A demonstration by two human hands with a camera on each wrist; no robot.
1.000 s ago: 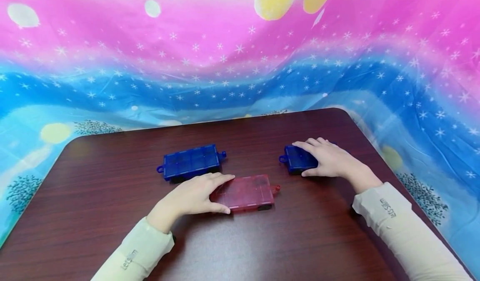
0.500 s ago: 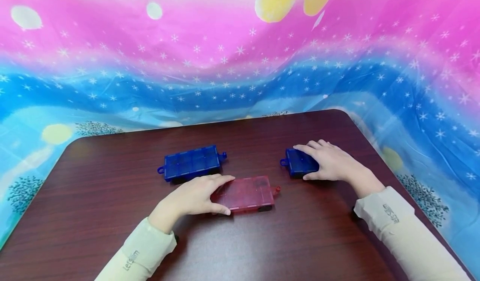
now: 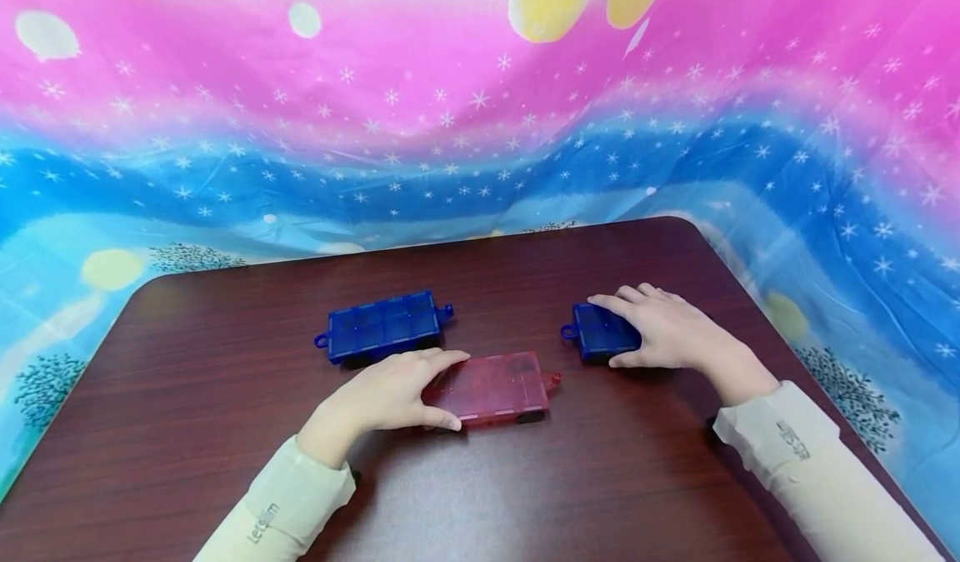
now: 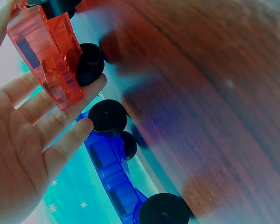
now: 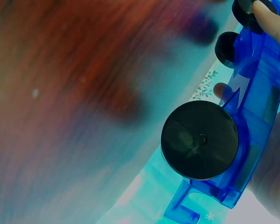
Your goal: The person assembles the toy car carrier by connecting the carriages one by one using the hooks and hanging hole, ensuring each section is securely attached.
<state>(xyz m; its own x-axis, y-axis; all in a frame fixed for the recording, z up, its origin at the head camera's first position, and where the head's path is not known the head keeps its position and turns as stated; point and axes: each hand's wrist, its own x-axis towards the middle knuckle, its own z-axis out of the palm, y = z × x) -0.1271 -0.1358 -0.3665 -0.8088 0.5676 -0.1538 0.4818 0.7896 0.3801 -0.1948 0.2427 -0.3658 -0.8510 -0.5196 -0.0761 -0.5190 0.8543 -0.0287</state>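
Note:
A translucent red toy car base (image 3: 491,387) with black wheels sits mid-table in the head view, its hook end pointing right. My left hand (image 3: 386,391) grips its left end, thumb on the near side and fingers across the far side. To the right, my right hand (image 3: 671,328) holds a translucent blue toy car base (image 3: 602,331) by its sides, covering its right half; a ring sticks out at its left end. In the right wrist view this blue base shows its black wheel (image 5: 199,140) and a hook.
Another blue toy car base (image 3: 384,326) stands behind my left hand, with a ring at its left and a hook at its right. The dark wooden table (image 3: 570,479) has rounded far corners. A patterned cloth (image 3: 450,128) hangs behind it.
My right hand has shifted slightly toward the near edge and to the right, bringing its blue car base along. My left hand and the red base stay in place.

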